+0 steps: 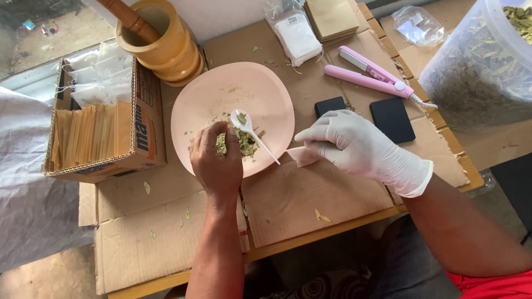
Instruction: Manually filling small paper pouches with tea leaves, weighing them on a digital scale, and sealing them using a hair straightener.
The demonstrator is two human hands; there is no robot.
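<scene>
The bare left hand pinches crushed leaves over the pink plate, and it should carry them slowly to the small paper pouch that the gloved right hand grips with closed fingers.

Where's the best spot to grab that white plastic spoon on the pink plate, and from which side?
Probably the white spoon by its thin handle end, which lies over the near right rim of the pink plate. The bowl sits among crushed leaves, right beside the bare left hand. Coming from the right, on the gloved right hand's side, the fingers likely find clear room.
</scene>
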